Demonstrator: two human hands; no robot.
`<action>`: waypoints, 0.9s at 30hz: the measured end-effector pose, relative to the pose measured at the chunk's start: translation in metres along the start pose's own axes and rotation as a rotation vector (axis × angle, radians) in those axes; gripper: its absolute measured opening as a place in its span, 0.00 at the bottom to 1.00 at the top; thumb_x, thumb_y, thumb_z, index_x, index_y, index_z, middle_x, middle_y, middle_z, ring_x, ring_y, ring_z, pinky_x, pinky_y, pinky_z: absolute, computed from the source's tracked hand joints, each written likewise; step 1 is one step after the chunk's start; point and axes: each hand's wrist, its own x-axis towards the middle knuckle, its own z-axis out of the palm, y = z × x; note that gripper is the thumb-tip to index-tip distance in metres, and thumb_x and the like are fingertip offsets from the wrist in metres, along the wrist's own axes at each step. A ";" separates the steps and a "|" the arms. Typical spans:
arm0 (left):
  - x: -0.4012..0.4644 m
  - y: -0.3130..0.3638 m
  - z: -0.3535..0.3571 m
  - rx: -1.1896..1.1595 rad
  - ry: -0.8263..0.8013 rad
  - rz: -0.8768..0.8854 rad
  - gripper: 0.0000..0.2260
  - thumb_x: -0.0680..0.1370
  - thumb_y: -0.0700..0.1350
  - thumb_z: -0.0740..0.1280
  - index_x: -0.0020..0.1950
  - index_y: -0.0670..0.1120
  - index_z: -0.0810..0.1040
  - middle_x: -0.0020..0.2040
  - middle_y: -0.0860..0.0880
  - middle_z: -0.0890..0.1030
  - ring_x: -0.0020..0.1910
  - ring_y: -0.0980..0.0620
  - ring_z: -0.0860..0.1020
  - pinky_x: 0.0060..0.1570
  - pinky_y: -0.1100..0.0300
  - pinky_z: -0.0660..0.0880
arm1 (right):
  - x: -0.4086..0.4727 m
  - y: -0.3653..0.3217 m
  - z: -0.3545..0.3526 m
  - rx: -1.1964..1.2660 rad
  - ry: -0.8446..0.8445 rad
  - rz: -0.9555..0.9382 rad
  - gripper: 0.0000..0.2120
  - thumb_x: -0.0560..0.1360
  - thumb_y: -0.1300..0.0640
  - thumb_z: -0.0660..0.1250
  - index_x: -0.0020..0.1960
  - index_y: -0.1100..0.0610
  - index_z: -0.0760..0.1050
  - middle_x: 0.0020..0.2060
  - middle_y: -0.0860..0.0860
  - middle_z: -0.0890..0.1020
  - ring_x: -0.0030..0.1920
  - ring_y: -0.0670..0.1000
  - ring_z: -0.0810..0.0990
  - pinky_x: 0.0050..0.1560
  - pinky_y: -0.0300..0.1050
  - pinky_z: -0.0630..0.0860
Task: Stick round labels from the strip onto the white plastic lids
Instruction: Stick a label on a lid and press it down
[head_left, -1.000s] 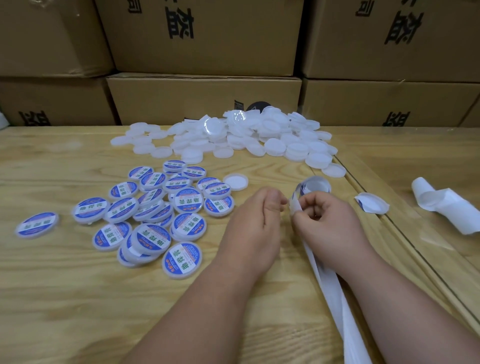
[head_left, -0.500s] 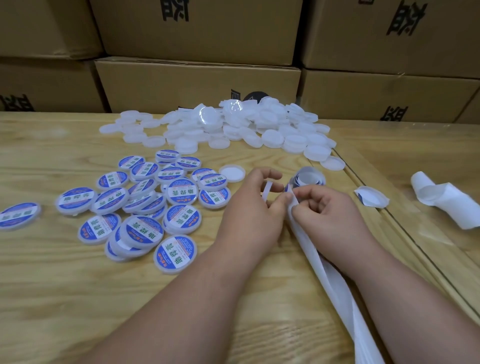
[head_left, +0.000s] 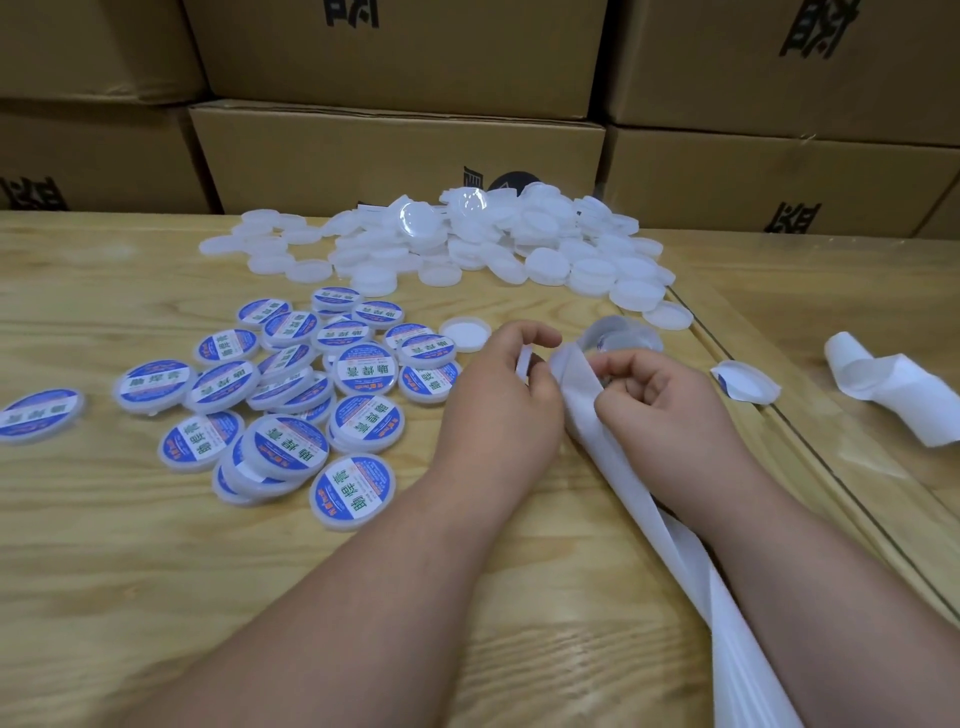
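**Two bare forearms and two bare hands**

Only the arms of the person are seen, from a place near the elbow to the fingers. Both forearms are bare: no sleeve and no cuff covers any part of them that shows. The left hand (head_left: 498, 410) has no glove, no ring and no bracelet on the parts that are visible, and the wrist carries no watch. The right hand (head_left: 670, 410) is the same: bare fingers, bare wrist, nothing worn. The forearms are broad and smooth, without marks, tattoos or plasters. The nails are too small and too hidden to describe. The rest of the body, with its clothing, lies outside the picture.
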 end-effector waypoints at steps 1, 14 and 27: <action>0.001 0.000 0.000 -0.026 0.034 -0.011 0.11 0.78 0.42 0.61 0.50 0.59 0.75 0.34 0.59 0.79 0.25 0.58 0.72 0.27 0.62 0.69 | 0.000 0.000 0.000 0.016 0.008 0.007 0.14 0.74 0.67 0.62 0.51 0.52 0.80 0.22 0.41 0.67 0.21 0.41 0.63 0.23 0.30 0.62; 0.000 0.005 -0.006 -0.234 0.144 -0.111 0.11 0.72 0.42 0.59 0.44 0.54 0.79 0.27 0.63 0.75 0.22 0.59 0.68 0.21 0.68 0.63 | 0.001 0.002 0.001 0.073 0.105 -0.100 0.18 0.74 0.68 0.62 0.51 0.45 0.76 0.26 0.45 0.69 0.25 0.44 0.66 0.25 0.33 0.66; -0.001 0.007 -0.004 -0.225 0.034 -0.134 0.11 0.66 0.49 0.59 0.40 0.57 0.80 0.28 0.63 0.76 0.25 0.59 0.71 0.29 0.62 0.66 | 0.003 0.009 0.005 0.061 0.120 -0.260 0.13 0.75 0.64 0.70 0.46 0.45 0.82 0.30 0.41 0.76 0.30 0.45 0.71 0.33 0.33 0.69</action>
